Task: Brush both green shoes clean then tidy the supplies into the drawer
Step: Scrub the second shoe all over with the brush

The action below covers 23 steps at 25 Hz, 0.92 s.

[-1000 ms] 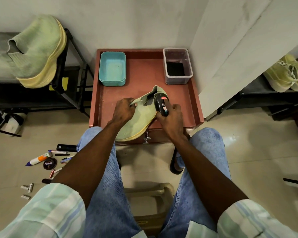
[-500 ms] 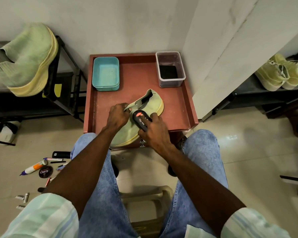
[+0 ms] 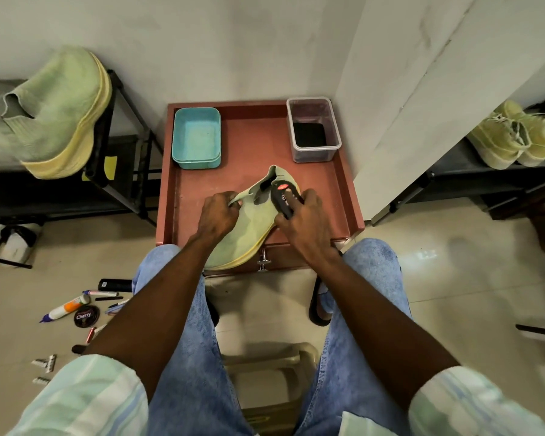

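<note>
On the red table (image 3: 334, 196), green shoe (image 3: 249, 228) overhangs the near edge. Left hand (image 3: 217, 215) pinches its collar; right hand (image 3: 306, 221) grips brush (image 3: 283, 199) against it. Risk: hard strokes could slide the shoe off.

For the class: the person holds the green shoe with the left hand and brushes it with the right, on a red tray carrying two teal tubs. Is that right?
Not quite. The head view shows the red tray carrying one teal tub and one clear container. The left hand does hold the green shoe, and the right hand works the brush.
</note>
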{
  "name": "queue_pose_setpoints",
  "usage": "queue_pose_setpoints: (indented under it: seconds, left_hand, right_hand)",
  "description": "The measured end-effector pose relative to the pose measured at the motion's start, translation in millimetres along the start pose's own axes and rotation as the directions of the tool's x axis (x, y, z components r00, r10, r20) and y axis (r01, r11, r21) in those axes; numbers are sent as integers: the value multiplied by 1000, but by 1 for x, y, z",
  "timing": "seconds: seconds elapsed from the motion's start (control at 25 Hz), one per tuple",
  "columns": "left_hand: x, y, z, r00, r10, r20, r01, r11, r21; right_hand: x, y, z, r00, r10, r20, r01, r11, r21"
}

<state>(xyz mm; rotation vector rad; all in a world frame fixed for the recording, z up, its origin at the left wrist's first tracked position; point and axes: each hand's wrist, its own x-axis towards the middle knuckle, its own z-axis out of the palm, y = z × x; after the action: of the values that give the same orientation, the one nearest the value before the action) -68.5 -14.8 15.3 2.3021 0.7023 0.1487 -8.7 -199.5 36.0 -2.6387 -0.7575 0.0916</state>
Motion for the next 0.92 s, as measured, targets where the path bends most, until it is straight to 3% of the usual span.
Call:
queue_pose_setpoints:
  seconds: [0.08,0.12,0.2,0.24,0.32,0.36,0.48,0.6,0.64,0.72,0.84,0.92]
  left_hand:
    - [1,-1,1,1000,17,25,-17,1000,-4]
    - [1,-2,0,999,28,32,-27,1000,-9]
    - [2,-4,0,999,33,31,-32,999,-10]
    - [1,-4,1,999,27,27,-27,1000,-9]
    - [0,-3,2,999,26,35,-26,1000,-8]
    - [1,-2,2,999,34,39,-34,999,-5]
    - [1,-2,2,999,30,26,-30,1000,-1]
    - [0,0,3,999,24,26,-24,1000,-1]
    - [0,0,3,999,31,27,-31,1000,1]
    - [0,-1,3,999,41,19,-41,999,11]
    - [-1,0,3,999,49,23,-49,999,17]
    - [-1,1,2,998,62,22,-63,998,21]
  right_hand:
    - [-5,-1,2,957,-209,203,227,971,-70]
    - [-6,0,0,950,-231,210,253,964,-85]
    - [3,4,-8,991,-113,66,119,988,-97]
    - [5,4,-10,991,-115,69,123,985,-122]
    - [3,7,-13,939,-256,230,299,937,-180]
    - [4,12,-15,930,-258,262,310,933,-184]
    - [8,21,-21,992,-103,78,116,976,-187]
    - [-1,18,-17,940,-215,265,262,952,-156]
    - [0,17,-16,950,-196,245,238,958,-159]
    - [4,17,-17,995,-73,68,83,983,-166]
    - [2,13,-13,958,-189,216,219,968,-124]
    - [3,15,-13,985,-89,149,110,985,-133]
